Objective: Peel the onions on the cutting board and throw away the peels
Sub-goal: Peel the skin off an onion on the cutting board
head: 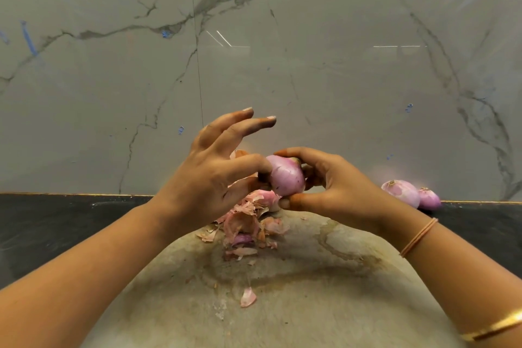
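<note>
A pink onion is held in the air above the round, stained cutting board. My right hand grips it from the right, fingers curled over its top and thumb under it. My left hand pinches at the onion's left side with thumb and forefinger, while its other fingers are spread upward. A heap of pink and tan peels lies on the far part of the board below the hands. One loose peel lies nearer the middle of the board.
Two peeled onions lie on the dark counter at the right, against the grey marble wall. The board fills the near centre of the counter.
</note>
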`<state>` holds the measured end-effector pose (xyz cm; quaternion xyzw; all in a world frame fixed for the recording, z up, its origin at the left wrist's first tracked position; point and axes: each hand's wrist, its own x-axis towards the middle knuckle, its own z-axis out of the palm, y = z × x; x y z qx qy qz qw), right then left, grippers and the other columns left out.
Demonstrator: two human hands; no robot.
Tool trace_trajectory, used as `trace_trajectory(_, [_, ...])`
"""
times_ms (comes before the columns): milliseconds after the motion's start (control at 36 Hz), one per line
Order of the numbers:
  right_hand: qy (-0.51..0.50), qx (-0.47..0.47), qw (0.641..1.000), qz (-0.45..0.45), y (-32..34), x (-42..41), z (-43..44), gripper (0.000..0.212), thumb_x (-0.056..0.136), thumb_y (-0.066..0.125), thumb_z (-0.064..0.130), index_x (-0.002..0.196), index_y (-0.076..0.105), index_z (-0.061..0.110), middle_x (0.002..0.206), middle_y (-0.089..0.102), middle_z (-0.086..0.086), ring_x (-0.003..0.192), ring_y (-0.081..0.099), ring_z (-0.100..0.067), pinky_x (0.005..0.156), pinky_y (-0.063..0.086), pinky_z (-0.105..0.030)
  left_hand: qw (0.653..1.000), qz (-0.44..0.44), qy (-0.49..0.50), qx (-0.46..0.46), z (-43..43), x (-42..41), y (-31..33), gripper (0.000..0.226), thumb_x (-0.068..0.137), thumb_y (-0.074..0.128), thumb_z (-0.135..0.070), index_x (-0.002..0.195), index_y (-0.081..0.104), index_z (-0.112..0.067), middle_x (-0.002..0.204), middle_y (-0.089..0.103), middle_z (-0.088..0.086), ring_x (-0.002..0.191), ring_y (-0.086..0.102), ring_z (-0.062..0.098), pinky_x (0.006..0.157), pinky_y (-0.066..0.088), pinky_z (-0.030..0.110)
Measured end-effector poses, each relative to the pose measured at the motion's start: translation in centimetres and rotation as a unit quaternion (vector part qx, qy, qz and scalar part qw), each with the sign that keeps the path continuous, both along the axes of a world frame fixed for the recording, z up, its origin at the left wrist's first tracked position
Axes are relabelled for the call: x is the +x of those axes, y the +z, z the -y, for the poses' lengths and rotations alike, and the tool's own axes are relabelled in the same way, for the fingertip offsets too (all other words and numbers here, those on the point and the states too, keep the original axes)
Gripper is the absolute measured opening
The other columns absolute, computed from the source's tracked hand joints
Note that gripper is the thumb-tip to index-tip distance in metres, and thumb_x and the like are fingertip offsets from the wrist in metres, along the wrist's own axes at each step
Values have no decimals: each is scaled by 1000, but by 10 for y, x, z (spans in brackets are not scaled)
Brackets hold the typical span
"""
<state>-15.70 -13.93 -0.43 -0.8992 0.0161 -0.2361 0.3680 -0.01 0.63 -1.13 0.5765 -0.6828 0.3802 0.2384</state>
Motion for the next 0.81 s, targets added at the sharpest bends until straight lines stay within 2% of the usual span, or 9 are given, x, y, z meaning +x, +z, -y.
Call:
trace_trajectory(83, [5, 17, 1000, -6, 0, 0, 0, 57, 77, 77, 13, 126, 52, 27, 116, 59, 3, 102, 61, -17, 90, 55, -38, 1000, -3, 1, -7, 1, -1, 0, 13, 87, 55, -32, 100, 53, -32, 145, 36, 4, 140, 24, 29, 109, 29, 45])
trace_trajectory(194, [5, 30, 999, -17, -1, 0, -1, 57, 78, 76, 12, 126, 51, 27, 117, 58, 4, 104, 60, -18, 91, 55, -34, 999, -38, 12, -5, 1, -2, 2, 26, 82, 57, -34, 108, 49, -35, 148, 29, 2, 141, 20, 26, 113, 20, 35])
trace_trajectory(250, [7, 31, 999, -21, -1, 0, -1, 57, 78, 76, 12, 128, 51, 25, 118, 58, 3, 104, 60, -18, 91, 54, -31, 999, -34, 17, 7, 0, -2, 2, 25, 84, 54, -35, 108, 50, -37, 149, 28, 2, 142, 18, 26, 113, 19, 36])
trace_trajectory(389, [12, 55, 998, -19, -2, -1, -1, 58, 78, 76, 11, 130, 52, 21, 118, 60, -2, 104, 63, -20, 90, 56, -35, 1000, -8, 7, 8, 1, -2, 0, 14, 87, 53, -32, 101, 53, -35, 147, 32, 4, 141, 21, 30, 109, 26, 44])
trace_trajectory(500, [33, 129, 991, -14, -2, -1, 1, 57, 78, 75, 11, 129, 52, 21, 121, 60, -4, 105, 64, -19, 92, 55, -36, 1000, -17, 3, -7, 1, -2, 2, 9, 89, 53, -31, 98, 54, -31, 146, 35, 5, 141, 23, 28, 110, 25, 40])
trace_trajectory(611, [46, 202, 978, 2, -3, 0, 5, 66, 71, 81, 21, 130, 51, 19, 123, 62, -4, 110, 63, -18, 93, 53, -32, 1000, -22, 9, -10, 1, -2, 2, 7, 90, 52, -31, 97, 52, -30, 146, 37, 5, 141, 23, 27, 111, 24, 37])
trace_trajectory(722, [65, 301, 951, 42, -2, 0, 9, 56, 70, 68, 17, 125, 54, 13, 115, 66, -12, 98, 66, -20, 80, 56, -28, 999, -31, 19, -4, -1, 0, 2, 7, 89, 51, -31, 96, 54, -29, 145, 40, 5, 141, 23, 26, 110, 23, 37])
trace_trajectory(806, [64, 353, 932, 55, -1, -1, 12, 51, 70, 68, 16, 120, 58, 9, 114, 66, -19, 94, 67, -24, 82, 56, -31, 999, -35, 27, 0, -1, 1, 3, 11, 88, 51, -31, 92, 60, -24, 143, 44, 6, 140, 25, 27, 109, 23, 36])
